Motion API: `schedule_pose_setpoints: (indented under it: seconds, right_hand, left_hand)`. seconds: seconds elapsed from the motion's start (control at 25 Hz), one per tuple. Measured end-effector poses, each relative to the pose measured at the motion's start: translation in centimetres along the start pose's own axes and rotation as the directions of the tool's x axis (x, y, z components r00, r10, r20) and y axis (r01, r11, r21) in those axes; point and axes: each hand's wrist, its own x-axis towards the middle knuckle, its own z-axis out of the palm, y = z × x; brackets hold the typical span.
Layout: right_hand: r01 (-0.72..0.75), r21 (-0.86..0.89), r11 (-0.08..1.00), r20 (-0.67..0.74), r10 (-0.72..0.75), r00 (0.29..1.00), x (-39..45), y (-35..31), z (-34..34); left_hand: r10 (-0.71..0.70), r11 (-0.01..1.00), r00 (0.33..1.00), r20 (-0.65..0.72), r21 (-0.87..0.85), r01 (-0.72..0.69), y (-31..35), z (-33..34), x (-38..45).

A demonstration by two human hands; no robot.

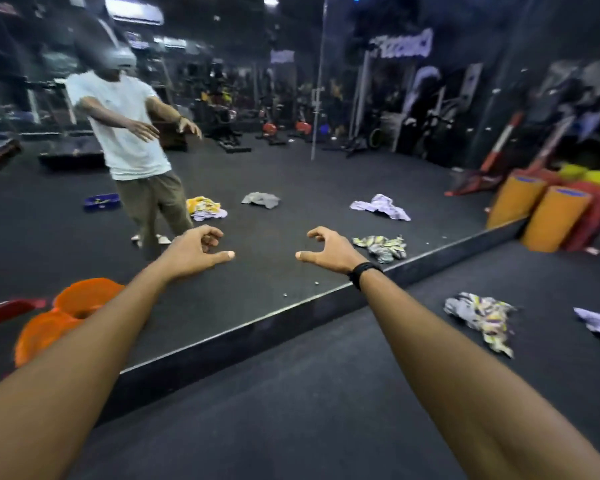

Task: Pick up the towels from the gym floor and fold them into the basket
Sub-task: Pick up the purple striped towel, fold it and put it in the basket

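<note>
Head | L hand (194, 251) + R hand (329, 251) fingers loosely curled, holding nothing

Gym interior, dim, with dark rubber flooring (291, 393) running up to a wall-length mirror (291, 161). Reflected in the glass: exercise bikes (302, 128), racks and machines, ceiling strip lights (134, 10). Stacked orange and red padded mats (548, 220) at the right wall, crumpled towels (478, 315) scattered on the floor.
</note>
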Motion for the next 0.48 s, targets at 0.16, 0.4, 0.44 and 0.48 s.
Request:
schedule_pose_setpoints:
  seconds: [0.16,0.4,0.44,0.48]
  right_hand:
    - [-0.168,-0.005,0.986,-0.099,0.166,0.981,-3.9,9.8,-7.2]
    - [-0.341,-0.01,0.94,-0.24,0.328,0.914,-10.0,22.8,-17.6]
    - [-0.365,-0.007,0.931,-0.26,0.351,0.9,-11.0,24.7,-19.3]
    - [-0.388,0.004,0.922,-0.281,0.374,0.884,-11.9,26.5,-21.0]
  left_hand:
    - [0.133,0.991,0.984,0.119,-0.045,-0.128,7.7,9.5,3.9]
    - [0.27,0.962,0.926,0.265,-0.114,-0.248,20.0,22.8,7.1]
    - [0.293,0.955,0.913,0.282,-0.121,-0.269,22.0,24.7,7.5]
    - [0.316,0.948,0.902,0.296,-0.128,-0.29,24.0,26.5,8.0]
